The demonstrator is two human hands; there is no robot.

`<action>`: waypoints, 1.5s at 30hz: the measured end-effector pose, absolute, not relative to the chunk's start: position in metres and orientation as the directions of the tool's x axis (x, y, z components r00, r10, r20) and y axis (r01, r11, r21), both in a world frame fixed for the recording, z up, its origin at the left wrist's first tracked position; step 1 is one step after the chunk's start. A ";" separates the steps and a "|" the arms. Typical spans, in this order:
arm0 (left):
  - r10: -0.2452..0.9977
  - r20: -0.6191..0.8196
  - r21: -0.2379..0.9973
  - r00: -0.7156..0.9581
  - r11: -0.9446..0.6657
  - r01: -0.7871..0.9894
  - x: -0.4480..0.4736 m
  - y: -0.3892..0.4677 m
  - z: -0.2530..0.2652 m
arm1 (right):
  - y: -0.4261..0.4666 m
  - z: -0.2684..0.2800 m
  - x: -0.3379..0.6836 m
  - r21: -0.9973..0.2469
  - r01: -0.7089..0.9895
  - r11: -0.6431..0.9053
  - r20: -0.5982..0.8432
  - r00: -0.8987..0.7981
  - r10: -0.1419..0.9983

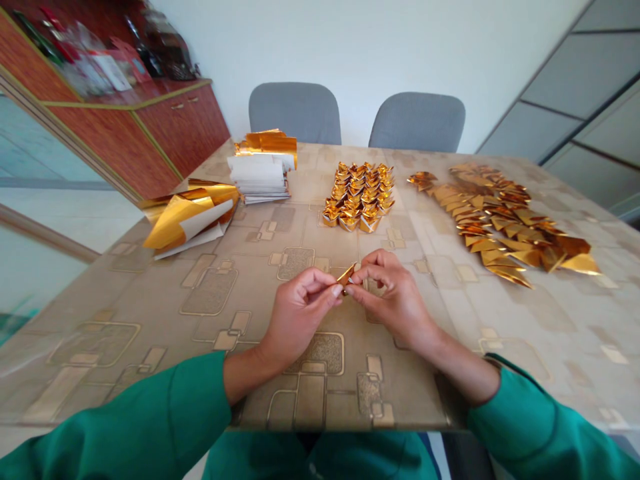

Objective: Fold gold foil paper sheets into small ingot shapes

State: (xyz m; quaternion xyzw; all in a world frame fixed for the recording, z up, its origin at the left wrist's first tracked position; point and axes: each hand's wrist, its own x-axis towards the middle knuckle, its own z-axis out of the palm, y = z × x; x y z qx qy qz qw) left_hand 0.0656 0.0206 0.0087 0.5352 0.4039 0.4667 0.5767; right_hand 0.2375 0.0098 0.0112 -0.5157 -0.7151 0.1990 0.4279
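Observation:
Between my two hands, above the middle of the table, is a small folded piece of gold foil paper (346,274). My left hand (303,308) pinches its left end between thumb and fingers. On the other side, my right hand (393,293) grips the right end with thumb and forefinger. Fingertips cover part of the piece, so its full shape is hidden. Beyond my hands stands a block of finished gold foil folds (358,197) set close together in rows. To the right, flatter folded gold foil pieces (505,217) lie overlapping in long curved lines.
A patterned cloth covers the table (210,363). At the back left sits a stack of white-backed foil sheets (260,177), with loose rolled gold sheets (193,217) beside it. Two grey chairs (295,110) stand behind the far edge. A wooden cabinet (165,127) holds bottles.

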 end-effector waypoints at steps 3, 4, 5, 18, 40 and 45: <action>0.971 0.031 0.992 0.238 0.000 -0.126 0.066 0.020 0.010 | 0.008 0.014 0.237 -0.719 0.558 0.416 0.422 -0.126 0.898; 0.970 0.014 0.989 0.242 0.022 -0.144 0.066 0.019 0.010 | 0.008 0.015 0.237 -0.715 0.551 0.430 0.428 -0.140 0.893; 0.968 -0.006 0.985 0.251 0.049 -0.164 0.066 0.019 0.010 | 0.007 0.015 0.237 -0.707 0.551 0.443 0.436 -0.155 0.887; 0.935 -0.250 0.857 0.251 0.334 -0.392 0.066 0.026 0.009 | 0.009 0.017 0.239 -0.719 0.510 0.473 0.464 -0.154 0.872; 0.909 -0.318 0.774 0.268 0.413 -0.480 0.064 0.032 0.008 | 0.021 0.023 0.259 -0.759 0.345 0.552 0.435 -0.361 0.825; 0.881 -0.333 0.762 0.337 0.462 -0.454 0.064 0.030 0.009 | 0.022 0.020 0.262 -0.802 0.313 0.508 0.382 -0.384 0.841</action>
